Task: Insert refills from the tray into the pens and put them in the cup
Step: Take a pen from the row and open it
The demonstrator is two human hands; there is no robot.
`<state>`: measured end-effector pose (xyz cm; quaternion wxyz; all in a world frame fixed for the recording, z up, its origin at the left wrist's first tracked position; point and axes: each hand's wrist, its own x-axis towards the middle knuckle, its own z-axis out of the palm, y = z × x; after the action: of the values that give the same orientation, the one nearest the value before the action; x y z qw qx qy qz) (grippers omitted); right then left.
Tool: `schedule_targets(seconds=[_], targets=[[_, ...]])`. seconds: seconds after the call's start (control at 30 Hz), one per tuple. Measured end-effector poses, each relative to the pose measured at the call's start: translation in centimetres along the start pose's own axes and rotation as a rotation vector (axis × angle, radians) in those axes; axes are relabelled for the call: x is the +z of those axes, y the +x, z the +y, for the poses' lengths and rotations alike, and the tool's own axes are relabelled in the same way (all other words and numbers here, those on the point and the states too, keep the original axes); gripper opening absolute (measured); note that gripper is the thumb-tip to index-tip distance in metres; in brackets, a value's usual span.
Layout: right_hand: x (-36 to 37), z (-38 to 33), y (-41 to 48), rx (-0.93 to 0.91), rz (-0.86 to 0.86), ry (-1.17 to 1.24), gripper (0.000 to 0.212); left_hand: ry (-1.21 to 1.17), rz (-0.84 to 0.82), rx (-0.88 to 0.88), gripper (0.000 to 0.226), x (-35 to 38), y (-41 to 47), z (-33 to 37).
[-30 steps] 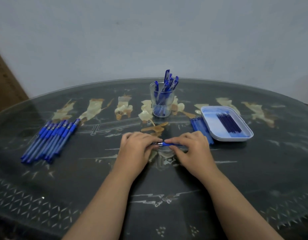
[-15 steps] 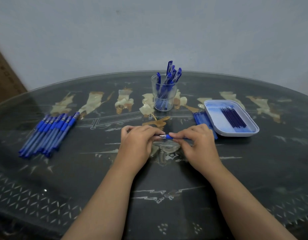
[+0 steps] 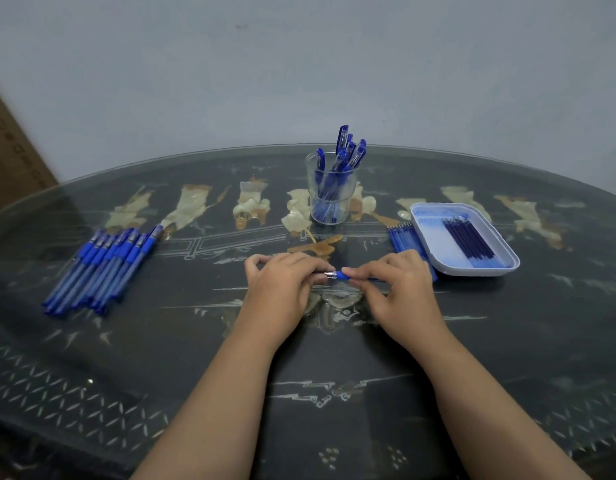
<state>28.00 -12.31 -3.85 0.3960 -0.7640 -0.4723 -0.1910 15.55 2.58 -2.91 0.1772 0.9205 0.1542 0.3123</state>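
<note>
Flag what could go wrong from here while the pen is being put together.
1. The left hand and right hand both pinch the pen near its metal tip; a small part could slip out and roll across the glass table.
2. The cup already holds several leaning pens, so dropping in another might knock it over.

Dark round table (image 3: 168, 344) filled most of view. Top was shiny, like glass. Pale cream and brown shapes (image 3: 192, 206) sat in row across far part of table. Thin white lines (image 3: 230, 242) ran through middle. Little diamond marks (image 3: 57, 403) ran along near edge. Plain grey-blue wall (image 3: 299, 81) stood behind table. Small dark spot (image 3: 242, 26) was high on wall. Brown board (image 3: 12, 150) showed at far left, cut off by edge.
</note>
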Motion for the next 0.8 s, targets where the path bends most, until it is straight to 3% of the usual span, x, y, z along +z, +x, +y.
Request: schedule_targets(seconds=[0.8], targets=[[-0.11, -0.68, -0.04, -0.024, 0.011, -0.037, 0.019, -0.006, -0.047, -0.102, 0.018, -0.26, 0.21, 0.28]])
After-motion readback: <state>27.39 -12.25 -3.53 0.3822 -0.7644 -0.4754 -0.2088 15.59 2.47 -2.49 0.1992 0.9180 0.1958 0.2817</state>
